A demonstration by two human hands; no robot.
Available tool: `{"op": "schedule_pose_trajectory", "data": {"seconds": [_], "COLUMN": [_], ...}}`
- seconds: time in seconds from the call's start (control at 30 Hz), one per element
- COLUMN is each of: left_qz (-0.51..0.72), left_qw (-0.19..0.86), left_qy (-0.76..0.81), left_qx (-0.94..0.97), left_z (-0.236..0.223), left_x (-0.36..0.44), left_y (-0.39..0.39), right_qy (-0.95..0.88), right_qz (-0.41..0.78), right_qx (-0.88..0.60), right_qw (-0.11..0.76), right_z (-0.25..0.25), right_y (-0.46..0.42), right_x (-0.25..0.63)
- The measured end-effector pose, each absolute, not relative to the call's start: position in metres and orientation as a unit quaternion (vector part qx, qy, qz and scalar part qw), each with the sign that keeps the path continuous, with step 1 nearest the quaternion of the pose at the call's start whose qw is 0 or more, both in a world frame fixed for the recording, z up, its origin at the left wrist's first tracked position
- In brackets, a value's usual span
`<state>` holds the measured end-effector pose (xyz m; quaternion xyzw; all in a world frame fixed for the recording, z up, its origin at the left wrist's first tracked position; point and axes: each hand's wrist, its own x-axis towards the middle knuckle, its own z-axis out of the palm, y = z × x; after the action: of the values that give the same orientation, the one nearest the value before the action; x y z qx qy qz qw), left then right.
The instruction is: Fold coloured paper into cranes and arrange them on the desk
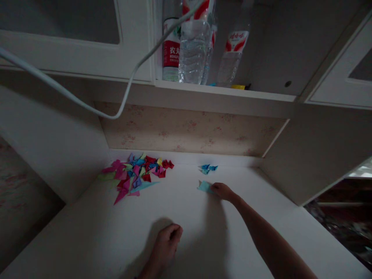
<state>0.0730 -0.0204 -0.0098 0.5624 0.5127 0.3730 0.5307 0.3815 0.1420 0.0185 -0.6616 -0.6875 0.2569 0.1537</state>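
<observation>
My right hand (222, 190) pinches the right edge of a light blue piece of paper (205, 186) near the back of the white tabletop. Just behind that paper lie a few small blue folded-paper pieces (205, 167), apart from my fingers. Closer to me, my left hand (169, 241) is closed in a loose fist over the table, with nothing visible in it. At the back left spreads a pile of folded-paper pieces (136, 170) in pink, red, blue, purple and green, with a longer light blue one (145, 186) at its front.
Over the table, an open shelf (226, 91) holds clear plastic bottles (194, 50) and a red-labelled one (171, 52). A white cable (87, 110) hangs across the upper left. Side panels (328, 151) bound the white tabletop (186, 209) at left and right.
</observation>
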Motion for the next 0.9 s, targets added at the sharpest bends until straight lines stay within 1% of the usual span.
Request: {"op": "schedule_pose_trajectory", "data": {"seconds": [0.17, 0.37, 0.5, 0.73, 0.9], "left_qz": [0.347, 0.333, 0.315, 0.323, 0.327], "left_qw": [0.523, 0.523, 0.527, 0.524, 0.522], "left_qy": [0.524, 0.526, 0.538, 0.539, 0.545], "left_qx": [0.576, 0.583, 0.578, 0.575, 0.569], "left_z": [-0.007, -0.010, -0.007, -0.006, -0.012], "left_x": [0.073, 0.073, 0.073, 0.074, 0.074], "left_y": [-0.020, -0.018, -0.017, -0.016, -0.015], "right_qy": [-0.733, -0.733, -0.739, -0.731, -0.728], "right_qz": [0.182, 0.113, 0.092, 0.074, 0.053], "right_qx": [-0.654, -0.671, -0.667, -0.677, -0.684], "right_qw": [0.047, -0.023, -0.035, -0.031, -0.006], "right_z": [0.019, 0.023, 0.025, 0.022, 0.021], "right_y": [0.164, 0.177, 0.180, 0.180, 0.180], "right_x": [0.385, 0.394, 0.397, 0.398, 0.398]}}
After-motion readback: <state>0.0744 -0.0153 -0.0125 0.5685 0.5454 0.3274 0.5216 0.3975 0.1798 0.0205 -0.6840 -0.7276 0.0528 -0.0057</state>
